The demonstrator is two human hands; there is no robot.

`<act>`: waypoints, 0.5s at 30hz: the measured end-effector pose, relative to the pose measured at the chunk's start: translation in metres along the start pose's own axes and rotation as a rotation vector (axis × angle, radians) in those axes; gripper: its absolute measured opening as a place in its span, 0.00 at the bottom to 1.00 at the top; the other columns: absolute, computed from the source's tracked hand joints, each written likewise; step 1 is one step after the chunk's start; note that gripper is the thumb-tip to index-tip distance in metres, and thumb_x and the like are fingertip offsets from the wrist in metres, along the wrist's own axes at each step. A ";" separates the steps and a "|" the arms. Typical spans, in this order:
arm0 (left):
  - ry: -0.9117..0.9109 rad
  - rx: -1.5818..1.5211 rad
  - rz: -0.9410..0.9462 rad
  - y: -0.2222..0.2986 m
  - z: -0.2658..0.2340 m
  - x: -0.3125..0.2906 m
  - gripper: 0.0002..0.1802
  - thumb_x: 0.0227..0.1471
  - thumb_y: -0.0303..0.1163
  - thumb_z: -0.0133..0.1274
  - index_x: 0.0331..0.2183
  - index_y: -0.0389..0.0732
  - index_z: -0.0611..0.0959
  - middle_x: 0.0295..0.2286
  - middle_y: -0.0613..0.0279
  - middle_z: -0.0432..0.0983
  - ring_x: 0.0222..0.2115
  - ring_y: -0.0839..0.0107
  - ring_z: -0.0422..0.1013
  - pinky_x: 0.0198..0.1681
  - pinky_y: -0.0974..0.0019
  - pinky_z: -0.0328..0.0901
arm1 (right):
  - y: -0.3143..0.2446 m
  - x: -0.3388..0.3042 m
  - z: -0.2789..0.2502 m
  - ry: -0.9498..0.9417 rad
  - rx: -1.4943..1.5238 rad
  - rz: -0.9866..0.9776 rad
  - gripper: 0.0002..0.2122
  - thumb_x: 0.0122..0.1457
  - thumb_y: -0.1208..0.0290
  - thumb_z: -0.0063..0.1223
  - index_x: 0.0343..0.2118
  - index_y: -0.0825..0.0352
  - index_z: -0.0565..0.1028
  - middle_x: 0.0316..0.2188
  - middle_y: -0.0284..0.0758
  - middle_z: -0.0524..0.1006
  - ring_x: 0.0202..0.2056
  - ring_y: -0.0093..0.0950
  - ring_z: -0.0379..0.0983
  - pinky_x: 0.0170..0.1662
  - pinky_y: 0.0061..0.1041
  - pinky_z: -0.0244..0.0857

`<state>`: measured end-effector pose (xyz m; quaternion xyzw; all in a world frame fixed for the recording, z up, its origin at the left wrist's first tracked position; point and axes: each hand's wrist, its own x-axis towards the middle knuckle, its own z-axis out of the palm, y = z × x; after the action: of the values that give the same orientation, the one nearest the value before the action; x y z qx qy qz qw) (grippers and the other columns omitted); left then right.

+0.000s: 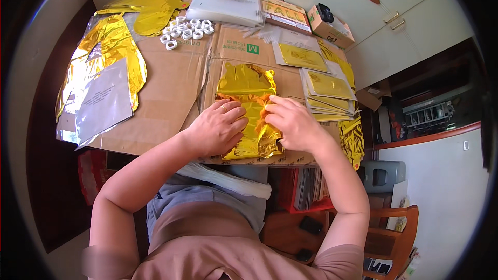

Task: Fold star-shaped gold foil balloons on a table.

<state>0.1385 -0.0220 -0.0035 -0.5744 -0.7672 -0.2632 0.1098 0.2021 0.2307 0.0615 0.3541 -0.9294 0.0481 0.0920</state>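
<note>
At the centre of the cardboard sheet (171,88) that covers the table, I see both hands lying on a gold foil balloon (249,106). The left hand (218,127) comes in from 7 o'clock, palm down, with the fingers together and a little curled; they press flat on the left edge of the foil, and a ring is on one finger. The right hand (293,124) comes from 5 o'clock, also palm down, and its fingertips pinch a crease of the foil near the middle. The two hands are just beside each other, with only a narrow strip of foil between them. Both forearms rise from the lower edge and bend at the elbow.

The lower part of the balloon is hidden under the hands, so I cannot tell its full shape. At 2 o'clock from the hands lies a stack of packed gold sheets (329,96). At 11 o'clock there are small white rolls (187,28), and at 9 o'clock a large gold foil piece (111,52) with a grey sheet (104,98) on it. At 12 o'clock is a pile of clear bags (225,2). The picture rim is dark, and things there are hard to make out.
</note>
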 end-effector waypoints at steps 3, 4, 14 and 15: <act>-0.009 0.000 -0.018 0.001 -0.001 -0.003 0.19 0.49 0.32 0.59 0.44 0.38 0.79 0.46 0.54 0.74 0.53 0.53 0.69 0.60 0.52 0.62 | 0.014 0.000 -0.018 -0.125 0.382 0.235 0.21 0.42 0.78 0.54 0.44 0.69 0.78 0.50 0.42 0.78 0.55 0.44 0.72 0.61 0.38 0.64; -0.010 -0.002 -0.022 0.001 -0.001 -0.004 0.19 0.49 0.32 0.59 0.44 0.38 0.79 0.46 0.54 0.74 0.53 0.53 0.69 0.60 0.52 0.63 | 0.024 0.003 -0.028 -0.241 0.520 0.386 0.22 0.43 0.78 0.51 0.47 0.69 0.77 0.51 0.40 0.78 0.55 0.38 0.73 0.61 0.33 0.64; 0.011 -0.020 -0.010 -0.001 0.001 -0.004 0.19 0.50 0.33 0.59 0.44 0.39 0.79 0.46 0.54 0.74 0.54 0.54 0.68 0.59 0.52 0.63 | 0.072 0.067 0.015 0.034 0.383 0.779 0.18 0.53 0.62 0.67 0.42 0.70 0.80 0.40 0.40 0.82 0.41 0.32 0.79 0.47 0.32 0.72; 0.012 -0.017 -0.010 -0.001 0.000 -0.004 0.19 0.50 0.33 0.59 0.44 0.39 0.79 0.46 0.54 0.74 0.54 0.54 0.68 0.59 0.52 0.63 | 0.073 0.072 0.021 0.049 0.346 0.738 0.18 0.52 0.61 0.67 0.41 0.70 0.80 0.40 0.42 0.81 0.42 0.36 0.78 0.47 0.33 0.72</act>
<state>0.1392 -0.0256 -0.0063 -0.5698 -0.7672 -0.2738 0.1083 0.0974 0.2352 0.0541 0.0056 -0.9698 0.2421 0.0295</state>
